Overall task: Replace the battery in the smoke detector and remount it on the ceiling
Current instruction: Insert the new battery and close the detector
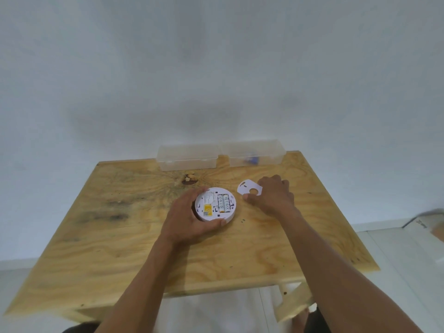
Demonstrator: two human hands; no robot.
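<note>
A round white smoke detector (215, 204) lies back side up on the wooden table (134, 236). Two batteries (223, 202) sit in its open compartment, beside a yellow label. My left hand (189, 218) cups the detector from the left, thumb at its near rim and fingers at its far rim. To the right lies a flat white mounting plate (248, 187) with a round hole. My right hand (272, 195) rests on the plate's right edge, thumb and fingers closed on it.
Two clear plastic boxes (189, 156) (255, 152) stand along the table's far edge against the white wall; the right one holds something blue. A dark knot marks the wood behind the detector. White floor lies beyond the table's right side.
</note>
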